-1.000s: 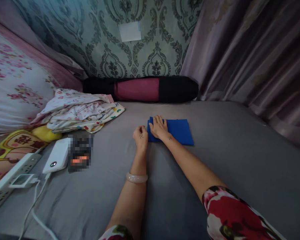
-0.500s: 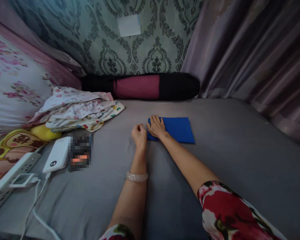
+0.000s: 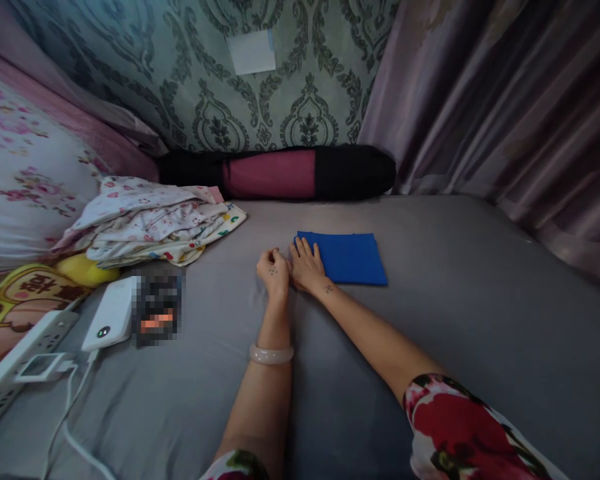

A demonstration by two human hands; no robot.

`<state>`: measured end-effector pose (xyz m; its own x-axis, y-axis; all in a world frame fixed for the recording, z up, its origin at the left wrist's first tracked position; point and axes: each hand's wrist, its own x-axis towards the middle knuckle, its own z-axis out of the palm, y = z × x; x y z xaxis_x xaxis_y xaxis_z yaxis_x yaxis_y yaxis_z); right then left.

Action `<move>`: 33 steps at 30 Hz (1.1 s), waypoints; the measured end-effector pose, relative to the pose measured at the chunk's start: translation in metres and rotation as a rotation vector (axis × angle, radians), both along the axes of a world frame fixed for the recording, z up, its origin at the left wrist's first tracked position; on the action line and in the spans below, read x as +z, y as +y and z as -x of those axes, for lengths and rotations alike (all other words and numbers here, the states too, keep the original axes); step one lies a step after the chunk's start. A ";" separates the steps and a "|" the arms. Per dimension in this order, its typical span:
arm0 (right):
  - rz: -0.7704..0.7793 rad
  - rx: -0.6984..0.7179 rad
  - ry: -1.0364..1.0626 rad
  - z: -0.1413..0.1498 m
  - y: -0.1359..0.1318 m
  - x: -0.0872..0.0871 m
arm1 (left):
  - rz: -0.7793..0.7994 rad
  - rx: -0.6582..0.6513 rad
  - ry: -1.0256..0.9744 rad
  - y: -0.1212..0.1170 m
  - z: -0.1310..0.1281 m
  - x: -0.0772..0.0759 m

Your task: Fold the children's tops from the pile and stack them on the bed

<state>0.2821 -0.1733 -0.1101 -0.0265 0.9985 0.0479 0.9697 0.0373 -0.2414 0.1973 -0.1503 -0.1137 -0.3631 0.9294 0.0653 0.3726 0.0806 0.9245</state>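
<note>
A folded blue cloth lies flat on the grey bed sheet. My right hand rests flat at the cloth's left edge, fingers stretched out and lying partly on the fabric. My left hand sits on the sheet just to the left of it, fingers curled into a loose fist, with a pale bangle on that wrist. Whether anything is inside the curled fingers cannot be seen.
A pile of folded printed clothes lies at the left. A black and pink bolster runs along the patterned wall. A white power bank, a power strip and cables sit at the near left. Curtains hang at the right.
My right hand has slid left across the blue cloth to its left edge, uncovering more of the fabric. My left hand has shifted slightly left and stays curled.
</note>
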 end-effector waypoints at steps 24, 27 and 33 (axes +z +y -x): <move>0.005 -0.123 0.148 -0.046 0.014 0.003 | -0.091 -0.260 0.177 -0.009 -0.017 0.001; -0.082 -0.203 0.102 -0.060 0.007 0.004 | -0.149 -0.314 0.273 -0.010 -0.019 -0.001; -0.074 -0.220 -0.010 -0.076 -0.004 -0.006 | -0.221 -0.539 0.534 -0.016 -0.027 -0.004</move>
